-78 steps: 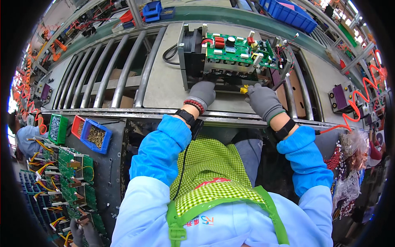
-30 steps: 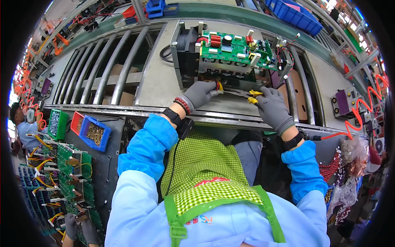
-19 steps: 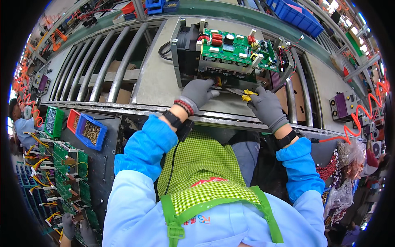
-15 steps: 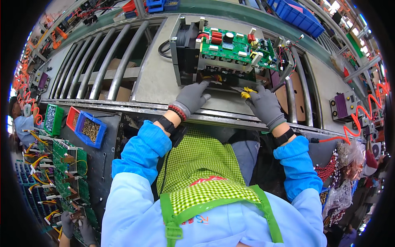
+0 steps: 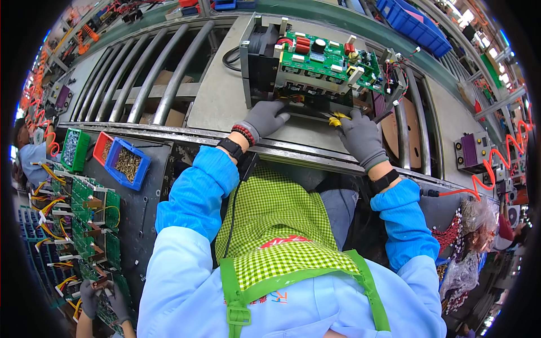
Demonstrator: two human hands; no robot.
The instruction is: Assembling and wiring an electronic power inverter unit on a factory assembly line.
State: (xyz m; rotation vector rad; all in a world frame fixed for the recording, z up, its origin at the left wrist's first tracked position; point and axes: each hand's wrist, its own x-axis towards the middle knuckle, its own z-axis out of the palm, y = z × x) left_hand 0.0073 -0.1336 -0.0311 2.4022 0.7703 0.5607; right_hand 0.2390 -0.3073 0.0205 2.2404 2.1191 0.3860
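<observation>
An open electronic unit (image 5: 262, 73) with a green circuit board (image 5: 324, 63) on top and a black end panel stands on the metal work surface (image 5: 217, 107). My left hand (image 5: 262, 119), in a grey glove, rests at its lower front edge by the black panel. The thumb is stretched apart from the fingers, and I see nothing held there. My right hand (image 5: 362, 138), also gloved, closes around a yellow-handled tool (image 5: 336, 119), which looks like pliers or cutters. Its tip points left toward the unit's lower front opening, where shadow hides the detail.
Metal rollers (image 5: 179, 73) flank the work surface. At left sit a blue bin (image 5: 128, 163) of screws, a green bin (image 5: 73, 149) and stacked circuit boards (image 5: 93, 225). A co-worker's gloved hands (image 5: 104, 298) work there. An orange coiled hose (image 5: 490, 174) hangs at right.
The whole view has shifted slightly, with the unit now higher and farther right. My left thumb sits nearer the fingers; my right hand keeps the yellow-handled tool near the opening.
</observation>
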